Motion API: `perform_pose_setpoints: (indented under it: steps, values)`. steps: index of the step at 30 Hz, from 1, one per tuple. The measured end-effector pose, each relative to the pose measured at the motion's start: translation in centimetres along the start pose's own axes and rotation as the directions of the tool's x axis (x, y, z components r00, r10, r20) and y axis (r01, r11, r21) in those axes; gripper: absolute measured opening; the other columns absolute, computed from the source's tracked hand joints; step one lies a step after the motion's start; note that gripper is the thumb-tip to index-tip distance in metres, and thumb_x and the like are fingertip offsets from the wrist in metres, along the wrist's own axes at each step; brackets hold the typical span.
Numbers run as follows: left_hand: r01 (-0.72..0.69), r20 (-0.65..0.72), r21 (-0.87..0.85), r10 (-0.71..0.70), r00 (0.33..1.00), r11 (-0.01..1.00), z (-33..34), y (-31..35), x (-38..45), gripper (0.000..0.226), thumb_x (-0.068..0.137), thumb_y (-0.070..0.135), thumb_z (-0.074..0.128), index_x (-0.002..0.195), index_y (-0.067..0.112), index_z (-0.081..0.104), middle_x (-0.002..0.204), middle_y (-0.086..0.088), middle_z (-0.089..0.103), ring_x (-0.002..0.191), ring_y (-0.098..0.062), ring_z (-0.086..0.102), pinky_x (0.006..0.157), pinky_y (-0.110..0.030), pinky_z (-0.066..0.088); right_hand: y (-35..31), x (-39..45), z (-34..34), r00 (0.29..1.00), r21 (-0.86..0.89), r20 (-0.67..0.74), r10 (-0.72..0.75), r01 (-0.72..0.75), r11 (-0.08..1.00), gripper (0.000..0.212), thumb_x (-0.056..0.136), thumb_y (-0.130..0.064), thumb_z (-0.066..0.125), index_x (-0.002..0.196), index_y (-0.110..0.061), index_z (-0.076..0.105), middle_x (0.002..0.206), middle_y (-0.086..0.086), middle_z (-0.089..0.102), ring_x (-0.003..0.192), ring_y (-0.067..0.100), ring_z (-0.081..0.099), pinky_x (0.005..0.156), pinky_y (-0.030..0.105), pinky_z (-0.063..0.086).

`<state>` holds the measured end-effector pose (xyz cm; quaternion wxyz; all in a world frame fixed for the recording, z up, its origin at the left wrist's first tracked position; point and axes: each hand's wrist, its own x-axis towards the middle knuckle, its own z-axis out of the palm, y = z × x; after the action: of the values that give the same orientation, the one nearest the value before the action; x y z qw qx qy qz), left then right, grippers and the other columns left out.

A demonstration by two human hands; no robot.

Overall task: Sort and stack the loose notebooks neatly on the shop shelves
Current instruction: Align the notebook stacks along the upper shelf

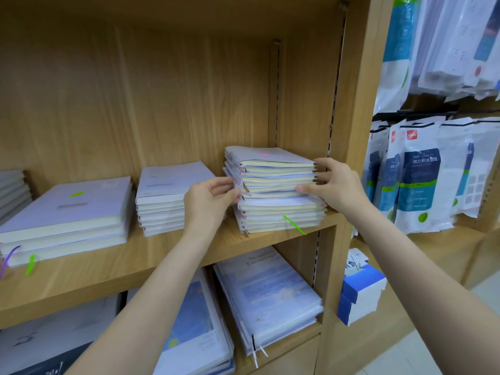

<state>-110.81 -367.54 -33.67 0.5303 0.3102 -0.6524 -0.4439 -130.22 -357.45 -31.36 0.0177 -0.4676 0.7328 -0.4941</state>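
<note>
We had our left hand (207, 197) and right hand (334, 185) on the 2 sides of the upper stack (273, 171), fingers curled and clamped on it. It sat crooked on the lower stack (281, 216), at the right end of the shelf (162, 253). We thought a loose squeeze could let the slippery notebooks slide and fall off the front edge.

I face a light wooden shelf unit (173, 255) with slotted metal rails (276, 98) at twelve o'clock; packaged goods (422, 180) hang at three o'clock above pale floor (422, 355).
</note>
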Motion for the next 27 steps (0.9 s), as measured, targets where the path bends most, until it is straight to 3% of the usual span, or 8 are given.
perform_pose_setpoints:
  steps: [4,8,10,13,15,19,23,27]
  values:
    - [0.0,0.023,0.12,-0.003,1.0,0.993,-0.1,0.1,-0.4,0.022,0.084,0.005,0.065,0.106,0.009,0.067,0.102,-0.007,0.07,0.093,-0.014,0.066,0.085,-0.023,0.049,0.0,-0.3,0.3,1.0,0.0,-0.009,0.028,-0.028,1.0,0.079,0.069,-0.028,0.082,0.137,-0.015,0.044,0.125,0.009,0.059,0.116,0.021,0.054,0.096,0.041,0.048]
    - [-0.024,0.205,0.198,-0.017,0.979,0.98,-0.1,0.7,-1.0,0.04,0.088,0.005,0.06,0.127,0.008,0.055,0.121,-0.001,0.062,0.111,-0.011,0.057,0.098,-0.026,0.043,0.2,-0.7,0.7,0.991,0.081,0.107,0.075,-0.084,0.993,0.089,0.072,-0.028,0.08,0.144,-0.02,0.028,0.129,0.006,0.053,0.117,0.021,0.051,0.1,0.041,0.044]
    - [-0.041,0.316,0.172,-0.015,0.949,0.984,0.0,0.8,-1.4,0.048,0.088,0.002,0.059,0.134,0.007,0.047,0.115,0.012,0.058,0.112,-0.008,0.054,0.098,-0.023,0.04,0.7,-1.1,0.6,0.982,0.178,0.176,0.069,-0.1,0.979,0.103,0.065,-0.032,0.083,0.146,-0.024,0.021,0.13,0.001,0.055,0.116,0.018,0.054,0.1,0.04,0.045]
    - [-0.047,0.377,0.175,-0.023,0.926,0.983,0.0,0.4,-1.5,0.057,0.088,-0.002,0.058,0.14,0.008,0.038,0.121,0.014,0.055,0.113,-0.003,0.051,0.097,-0.019,0.038,1.4,-2.2,0.4,0.966,0.311,0.259,0.019,-0.102,0.945,0.106,0.064,-0.026,0.082,0.148,-0.029,0.016,0.121,-0.01,0.06,0.106,0.003,0.059,0.085,0.022,0.047]
    - [-0.031,0.363,0.148,-0.025,0.932,0.989,0.0,0.1,-1.4,0.061,0.086,-0.004,0.058,0.142,0.008,0.036,0.134,0.003,0.051,0.113,-0.001,0.049,0.098,-0.018,0.038,1.9,-2.6,0.5,0.97,0.339,0.242,0.009,-0.093,0.936,0.109,0.058,-0.03,0.082,0.147,-0.032,0.019,0.123,-0.01,0.061,0.108,0.004,0.059,0.088,0.023,0.048]
    - [-0.005,0.283,0.101,-0.024,0.959,0.995,0.1,0.1,-1.8,0.067,0.083,-0.006,0.063,0.142,0.008,0.035,0.133,0.0,0.05,0.111,-0.001,0.048,0.096,-0.013,0.038,2.1,-2.8,0.8,0.985,0.333,0.17,0.009,-0.066,0.94,0.113,0.041,-0.045,0.084,0.141,-0.037,0.03,0.12,-0.009,0.063,0.111,0.01,0.059,0.1,0.04,0.046]
    - [-0.037,0.203,0.1,0.016,0.979,0.994,0.5,-0.1,-2.6,0.065,0.082,-0.007,0.063,0.14,0.007,0.038,0.121,0.001,0.055,0.105,-0.001,0.05,0.083,0.0,0.039,2.5,-2.8,1.0,0.998,0.258,0.066,-0.006,-0.011,0.966,0.096,0.052,-0.035,0.087,0.135,-0.037,0.039,0.103,-0.013,0.069,0.107,0.01,0.061,0.099,0.042,0.046]
    - [-0.075,0.107,0.098,0.064,0.992,0.992,1.0,-0.4,-3.4,0.06,0.079,-0.006,0.067,0.134,0.01,0.048,0.104,0.016,0.054,0.089,0.008,0.056,0.081,-0.002,0.043,2.7,-3.5,1.1,0.999,0.214,-0.041,-0.031,0.039,0.976,0.084,0.058,-0.032,0.087,0.131,-0.035,0.045,0.103,-0.003,0.071,0.109,0.011,0.06,0.101,0.042,0.044]
